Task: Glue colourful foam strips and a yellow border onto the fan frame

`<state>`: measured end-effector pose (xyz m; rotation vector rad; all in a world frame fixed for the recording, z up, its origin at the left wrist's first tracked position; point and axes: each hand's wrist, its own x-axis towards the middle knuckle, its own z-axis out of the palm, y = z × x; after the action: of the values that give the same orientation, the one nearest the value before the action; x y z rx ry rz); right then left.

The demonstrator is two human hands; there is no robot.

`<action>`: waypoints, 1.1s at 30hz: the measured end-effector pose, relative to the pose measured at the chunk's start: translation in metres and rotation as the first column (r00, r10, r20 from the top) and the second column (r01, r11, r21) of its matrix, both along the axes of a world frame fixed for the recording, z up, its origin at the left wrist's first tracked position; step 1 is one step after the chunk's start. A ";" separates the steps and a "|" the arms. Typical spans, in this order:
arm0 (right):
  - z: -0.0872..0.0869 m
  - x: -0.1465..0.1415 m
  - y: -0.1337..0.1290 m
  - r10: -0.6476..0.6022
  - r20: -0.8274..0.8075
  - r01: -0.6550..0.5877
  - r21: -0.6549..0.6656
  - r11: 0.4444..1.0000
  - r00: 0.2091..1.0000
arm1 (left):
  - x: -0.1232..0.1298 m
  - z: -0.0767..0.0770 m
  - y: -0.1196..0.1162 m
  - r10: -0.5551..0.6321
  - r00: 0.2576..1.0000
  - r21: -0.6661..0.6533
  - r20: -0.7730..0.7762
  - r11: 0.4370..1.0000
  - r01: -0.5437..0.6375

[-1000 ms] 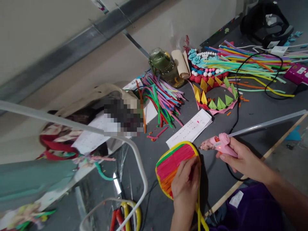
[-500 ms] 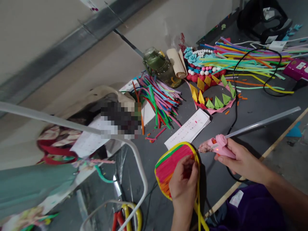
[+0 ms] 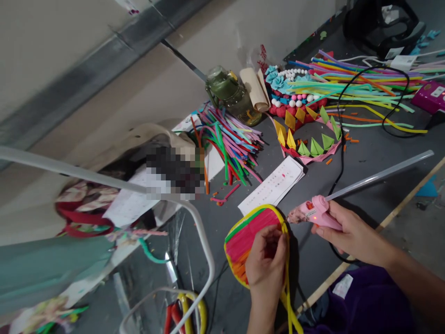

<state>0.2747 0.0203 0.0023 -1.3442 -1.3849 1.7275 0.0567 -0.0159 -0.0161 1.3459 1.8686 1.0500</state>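
Note:
A pink hot glue gun [image 3: 319,212] is gripped in my right hand [image 3: 351,232]. A clear glue stick [image 3: 382,176] pokes out of its back, and its nozzle touches or nearly touches the yellow edge of a colourful craft piece. That piece [image 3: 243,229] is rounded, with pink, orange and green strips inside a yellow pipe-cleaner border. My left hand [image 3: 266,262] holds it, fingers closed at its right side and covering part of it. From the border, yellow strands [image 3: 289,311] hang down past my left wrist.
Handwritten paper slips [image 3: 273,185] lie just beyond the craft piece. Behind them are a pipe-cleaner bundle [image 3: 232,139], a green bottle [image 3: 231,95] and a folded-paper ring [image 3: 309,144]. A black cord [image 3: 342,139] crosses the table. Pliers [image 3: 184,311] and a white metal frame [image 3: 205,241] are at left.
Almost nothing differs. The view has shifted very slightly, and both hands keep nearly the same pose, with the nozzle still at the yellow edge.

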 end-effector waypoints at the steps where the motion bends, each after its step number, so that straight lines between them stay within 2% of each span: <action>1: 0.000 0.001 -0.001 0.000 -0.004 0.000 -0.006 1.000 1.000 | -0.001 0.002 -0.002 -0.019 0.999 0.003 -0.035 1.000 0.019; 3: 0.000 0.002 -0.002 -0.006 -0.022 0.006 -0.015 1.000 1.000 | -0.003 0.006 -0.008 -0.059 0.987 0.029 -0.148 0.998 0.064; 6: -0.001 0.002 -0.003 -0.017 -0.040 0.016 -0.020 1.000 0.999 | -0.008 0.013 -0.015 -0.146 0.928 0.027 -0.342 0.986 0.165; 9: -0.003 0.001 -0.005 -0.008 -0.039 0.007 -0.021 1.000 0.999 | -0.012 0.017 -0.018 -0.233 0.874 -0.018 -0.427 0.968 0.250; 12: -0.004 0.000 -0.007 -0.008 -0.047 0.008 0.005 1.000 0.999 | -0.013 0.017 -0.018 -0.276 0.857 -0.029 -0.436 0.956 0.293; 21: -0.004 0.002 -0.010 0.011 0.021 -0.010 -0.041 0.999 1.000 | -0.015 0.017 -0.017 -0.314 0.895 -0.020 -0.316 0.945 0.325; 33: -0.001 0.000 -0.012 0.024 0.040 -0.024 -0.002 1.000 0.999 | -0.015 0.010 -0.020 -0.307 0.892 0.029 -0.333 0.942 0.335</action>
<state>0.2747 0.0084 0.0010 -1.3753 -1.4275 1.7267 0.0417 -0.0355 -0.0058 1.8992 1.7496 0.7789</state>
